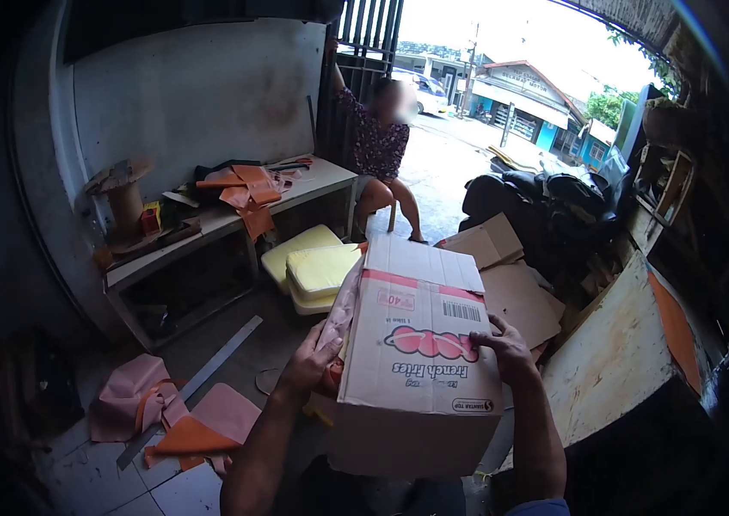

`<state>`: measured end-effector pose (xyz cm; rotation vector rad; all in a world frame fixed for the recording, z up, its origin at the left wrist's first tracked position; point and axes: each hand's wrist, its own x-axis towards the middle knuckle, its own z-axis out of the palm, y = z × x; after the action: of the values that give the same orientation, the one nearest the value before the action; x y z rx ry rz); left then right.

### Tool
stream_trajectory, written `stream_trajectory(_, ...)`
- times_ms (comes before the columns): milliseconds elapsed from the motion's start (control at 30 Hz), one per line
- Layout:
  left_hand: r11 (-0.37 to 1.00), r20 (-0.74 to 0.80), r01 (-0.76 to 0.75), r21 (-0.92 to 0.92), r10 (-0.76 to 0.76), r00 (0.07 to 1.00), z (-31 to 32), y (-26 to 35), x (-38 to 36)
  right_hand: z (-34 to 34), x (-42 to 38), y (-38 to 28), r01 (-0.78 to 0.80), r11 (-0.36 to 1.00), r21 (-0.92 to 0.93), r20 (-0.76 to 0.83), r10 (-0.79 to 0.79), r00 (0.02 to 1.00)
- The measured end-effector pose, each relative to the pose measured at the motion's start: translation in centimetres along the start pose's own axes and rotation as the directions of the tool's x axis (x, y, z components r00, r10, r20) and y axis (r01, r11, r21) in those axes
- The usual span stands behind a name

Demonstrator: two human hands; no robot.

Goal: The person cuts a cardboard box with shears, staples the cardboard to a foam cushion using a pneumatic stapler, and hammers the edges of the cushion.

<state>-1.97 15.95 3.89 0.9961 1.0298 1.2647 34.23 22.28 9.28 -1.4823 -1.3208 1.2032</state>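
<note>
A cardboard box (420,301) printed "French Fries" is held up in front of me between both hands, its lettering upside down. My left hand (308,365) grips its left side, where pinkish material (344,314) bulges along the edge. My right hand (506,348) clasps the right side, thumb on the printed face. The fingers behind the box are partly hidden. Below and left of the box, pink and orange sheet pieces (201,430) lie on the floor beside a long metal ruler (201,365).
Yellow foam cushions (317,267) are stacked beyond the box. A low bench (209,225) on the left carries orange scraps (248,189). A person (380,146) sits by the doorway gate. Flattened cardboard (510,292) and black bundles (536,202) lie right; a leaning board (614,353) is nearer.
</note>
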Motion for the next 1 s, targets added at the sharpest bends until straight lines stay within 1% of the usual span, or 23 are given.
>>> stream_trajectory(67, 0.986, -0.035, -0.156, -0.060, 0.154, 0.987, 1.5, -0.7, -1.7, -2.2, -2.6, 1.3, 0.148, 0.878, 0.456, 0.049, -0.191, 0.980)
stream_trajectory(100, 0.962, -0.086, -0.269, 0.046, 0.272, 0.959, 2.6, -1.3, -3.0, -3.1, -4.8, 2.5, 0.198, 0.841, 0.503, -0.058, -0.196, 0.979)
stream_trajectory(167, 0.813, -0.331, -0.274, 0.514, 0.482, 0.811, 6.3, -1.6, -8.9, -3.7, -10.8, 5.9, 0.295, 0.834, 0.466, -0.259, -0.190, 0.947)
stream_trajectory(200, 0.620, -0.293, -0.292, 0.728, 0.667, 0.685, 7.7, -2.7, -11.2, -3.9, -13.7, 8.2, 0.282, 0.780, 0.558, -0.283, -0.140, 0.949)
stream_trajectory(233, 0.560, -0.290, -0.240, 0.793, 0.694, 0.659, 10.2, -2.1, -14.3, -4.1, -17.0, 10.3, 0.271, 0.703, 0.657, -0.300, -0.086, 0.950)
stream_trajectory(267, 0.525, -0.211, -0.288, 0.801, 0.697, 0.685, 11.3, -2.6, -16.4, -4.4, -20.2, 12.6, 0.277, 0.642, 0.715, -0.324, -0.046, 0.945)
stream_trajectory(333, 0.796, -0.167, -0.254, 0.550, 0.403, 0.900, 14.3, -3.7, -18.9, -5.5, -24.6, 17.2, 0.321, 0.627, 0.710, -0.355, -0.076, 0.932)
stream_trajectory(367, 0.784, -0.123, -0.263, 0.562, 0.393, 0.911, 15.0, -4.4, -19.2, -6.0, -26.3, 18.1, 0.338, 0.609, 0.717, -0.389, -0.053, 0.920)
stream_trajectory(433, 0.655, 0.075, -0.139, 0.743, 0.125, 0.989, 15.9, -6.2, -18.7, -7.0, -29.4, 19.3, 0.319, 0.610, 0.725, -0.344, -0.080, 0.935)
stream_trajectory(467, 0.632, 0.130, -0.161, 0.758, 0.096, 0.987, 16.1, -7.3, -18.3, -7.2, -30.4, 20.3, 0.319, 0.669, 0.672, -0.370, -0.070, 0.927)
stream_trajectory(500, 0.850, 0.254, -0.033, 0.526, -0.119, 0.960, 16.3, -8.5, -17.9, -7.4, -31.0, 21.3, 0.296, 0.652, 0.698, -0.372, -0.023, 0.928)
stream_trajectory(533, 0.938, 0.414, 0.204, 0.282, -0.310, 0.856, 17.0, -9.5, -17.9, -7.6, -31.9, 23.0, 0.274, 0.635, 0.722, -0.380, 0.032, 0.924)
stream_trajectory(600, 0.942, 0.408, 0.201, 0.269, -0.300, 0.862, 19.1, -9.9, -18.6, -8.1, -34.1, 28.8, 0.244, 0.716, 0.654, -0.444, 0.102, 0.890)
stream_trajectory(633, 0.938, 0.378, 0.252, 0.238, -0.329, 0.865, 20.0, -9.6, -18.9, -8.7, -36.0, 30.8, 0.180, 0.861, 0.476, -0.510, 0.104, 0.854)
stream_trajectory(667, 0.938, 0.245, 0.209, 0.275, -0.279, 0.928, 20.3, -10.2, -19.0, -9.1, -38.3, 32.6, 0.040, 0.925, 0.377, -0.587, 0.205, 0.784)
stream_trajectory(700, 0.937, 0.165, 0.191, 0.293, -0.247, 0.955, 20.0, -10.9, -18.6, -9.6, -40.9, 34.4, -0.088, 0.907, 0.411, -0.615, 0.347, 0.708)
stream_trajectory(733, 0.956, 0.337, 0.005, 0.293, -0.108, 0.935, 16.6, -13.6, -16.5, -9.6, -43.3, 36.6, -0.212, 0.865, 0.454, -0.621, 0.478, 0.621)
stream_trajectory(767, 0.971, 0.280, 0.170, 0.166, -0.212, 0.936, 20.3, -9.4, -17.8, -9.0, -45.8, 42.5, -0.299, 0.839, 0.455, -0.635, 0.541, 0.551)
stream_trajectory(800, 0.979, 0.343, 0.160, 0.124, -0.193, 0.919, 17.7, -10.4, -15.4, -8.2, -48.8, 48.3, -0.382, 0.806, 0.453, -0.645, 0.591, 0.484)
stream_trajectory(867, 0.963, 0.514, 0.228, -0.141, -0.126, 0.849, 23.4, -7.3, -16.5, -7.2, -56.0, 52.3, -0.798, 0.578, 0.169, -0.680, 0.655, 0.330)
stream_trajectory(933, 0.946, 0.481, 0.295, -0.137, -0.197, 0.854, 24.7, -8.6, -16.0, -5.4, -58.8, 55.7, -0.806, 0.493, 0.329, -0.662, 0.729, 0.175)
stream_trajectory(967, 0.854, 0.445, 0.479, -0.203, -0.355, 0.822, 26.0, -9.7, -16.8, -4.8, -59.5, 56.5, -0.829, 0.460, 0.318, -0.669, 0.729, 0.148)
stream_trajectory(1000, 0.861, 0.511, 0.471, -0.194, -0.321, 0.797, 26.6, -11.8, -17.3, -4.4, -59.5, 56.3, -0.849, 0.431, 0.305, -0.677, 0.725, 0.124)
